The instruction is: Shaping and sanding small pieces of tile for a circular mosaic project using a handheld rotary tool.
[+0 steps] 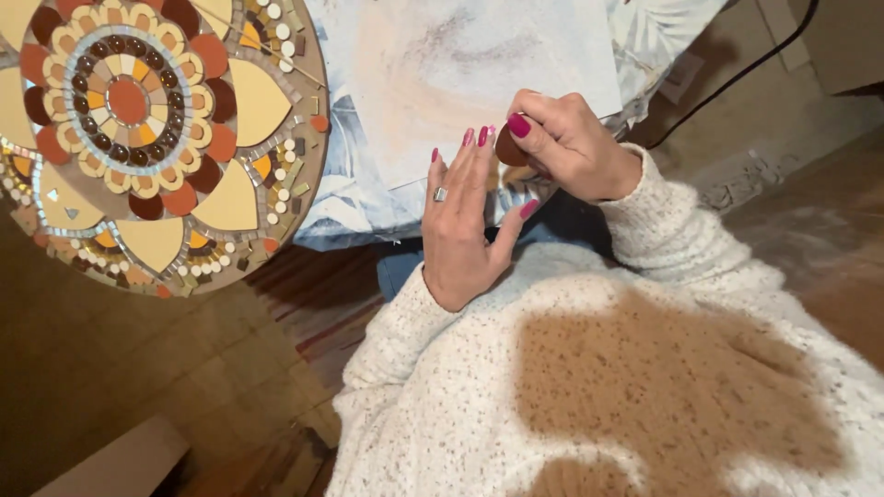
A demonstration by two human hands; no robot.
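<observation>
Head view: the right hand (566, 147) pinches a dark brown rounded tile (509, 149) against the left hand's (465, 221) flat, open fingertips (480, 140). The round mosaic (157, 138) lies far left.

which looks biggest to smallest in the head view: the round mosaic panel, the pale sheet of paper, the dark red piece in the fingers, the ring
1. Round mosaic panel, partly cut off by the frame.
2. Pale sheet of paper, also cut off at the top, so its rank against the panel is unsure.
3. Dark red piece, pinched by the right hand.
4. Ring on the left hand.
</observation>
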